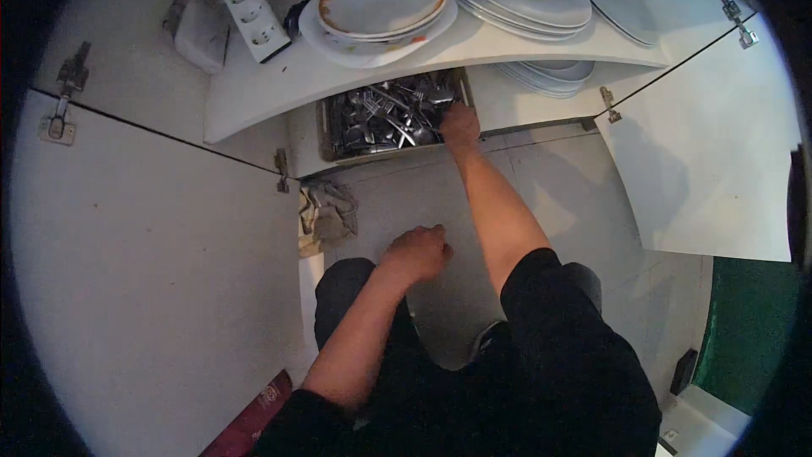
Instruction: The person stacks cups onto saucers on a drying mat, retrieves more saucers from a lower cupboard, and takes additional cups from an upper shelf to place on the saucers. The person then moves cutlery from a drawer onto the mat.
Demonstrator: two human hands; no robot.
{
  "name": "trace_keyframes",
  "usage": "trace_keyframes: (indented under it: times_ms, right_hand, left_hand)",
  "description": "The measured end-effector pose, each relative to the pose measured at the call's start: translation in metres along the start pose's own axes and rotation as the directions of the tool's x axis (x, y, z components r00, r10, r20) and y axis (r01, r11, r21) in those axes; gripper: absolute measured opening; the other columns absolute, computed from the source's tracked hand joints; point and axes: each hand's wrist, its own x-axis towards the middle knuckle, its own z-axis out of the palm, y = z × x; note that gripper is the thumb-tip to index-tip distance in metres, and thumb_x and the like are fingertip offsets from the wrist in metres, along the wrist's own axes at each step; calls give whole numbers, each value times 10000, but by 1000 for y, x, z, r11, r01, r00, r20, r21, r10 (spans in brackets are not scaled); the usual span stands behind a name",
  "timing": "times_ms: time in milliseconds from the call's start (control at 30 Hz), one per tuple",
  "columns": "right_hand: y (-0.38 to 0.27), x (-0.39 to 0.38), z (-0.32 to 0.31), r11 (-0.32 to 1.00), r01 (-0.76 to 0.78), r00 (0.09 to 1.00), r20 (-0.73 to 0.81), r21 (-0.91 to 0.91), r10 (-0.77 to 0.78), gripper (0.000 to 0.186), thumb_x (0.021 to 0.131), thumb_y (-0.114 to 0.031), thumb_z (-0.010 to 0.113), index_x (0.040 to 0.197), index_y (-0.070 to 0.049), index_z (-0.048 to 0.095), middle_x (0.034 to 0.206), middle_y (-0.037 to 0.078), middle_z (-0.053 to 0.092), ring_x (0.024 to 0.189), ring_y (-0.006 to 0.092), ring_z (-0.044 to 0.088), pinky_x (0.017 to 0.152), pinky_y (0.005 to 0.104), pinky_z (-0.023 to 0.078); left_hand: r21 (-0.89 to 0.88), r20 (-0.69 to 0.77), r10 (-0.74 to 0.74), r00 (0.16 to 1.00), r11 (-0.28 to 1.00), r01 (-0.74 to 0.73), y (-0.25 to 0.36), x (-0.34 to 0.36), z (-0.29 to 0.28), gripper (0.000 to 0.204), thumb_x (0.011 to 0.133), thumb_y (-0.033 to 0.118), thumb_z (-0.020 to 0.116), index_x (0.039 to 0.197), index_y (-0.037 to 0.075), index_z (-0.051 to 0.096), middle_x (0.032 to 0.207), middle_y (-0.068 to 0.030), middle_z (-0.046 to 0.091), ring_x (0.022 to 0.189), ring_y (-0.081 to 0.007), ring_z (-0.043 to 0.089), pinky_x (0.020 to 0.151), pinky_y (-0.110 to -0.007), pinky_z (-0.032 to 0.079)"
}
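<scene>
My right hand reaches to the right end of a tray of jumbled metal cutlery on the cabinet's lower shelf. Its fingers are bent over that end; what they grip is hidden. My left hand hangs over the floor in front of my left knee, fingers loosely curled, with nothing visible in them.
On the upper shelf are patterned bowls, white plates, a power strip and a white container. More plates sit below. Open doors flank me. Crumpled cloth lies left; a red panel lies lower left.
</scene>
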Motion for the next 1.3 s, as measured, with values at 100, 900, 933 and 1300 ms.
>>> trace_keyframes:
  times_ms: [100, 900, 933, 1300]
  right_hand:
    - [6, -1, 5, 893, 199, 976, -3, -404, -219, 216, 982, -162, 611, 980, -72, 806, 1036, 127, 785, 1045, 259, 755, 838, 419, 605]
    - [56, 38, 17, 974, 97, 906, -388, -207, -172, 236, 855, -233, 749, 908, -6, 788, 841, 220, 763, 819, 334, 783, 742, 494, 605]
    - [47, 32, 12, 973, 113, 907, -379, -203, -185, 236, 855, -233, 749, 908, -6, 788, 841, 220, 763, 819, 334, 783, 742, 494, 605]
    - [39, -88, -102, 680, -206, 920, 376, 704, -111, 381, 814, -390, 898, 1066, -115, 820, 808, -9, 712, 621, 126, 528, 552, 317, 417]
  left_hand:
    - [0, -34, 20, 999, 1000, -20, 8, -8, 1, 434, 1013, 304, 543, 1265, -42, 615, 1223, -279, 695, 1170, -444, 671, 1022, -553, 526]
    - [-75, -201, 138, 970, 985, -156, 5, 34, 7, 340, 981, 244, 586, 1147, -43, 666, 1071, -280, 730, 1027, -445, 719, 932, -543, 564]
    - [-84, -204, 122, 971, 986, -141, 0, 33, 5, 340, 981, 244, 586, 1147, -43, 666, 1071, -280, 730, 1027, -445, 719, 932, -543, 564]
    - [-553, -736, -219, 641, 741, -381, -5, 79, -17, 346, 988, 211, 709, 1218, -40, 645, 999, -176, 779, 879, -298, 783, 805, -425, 595]
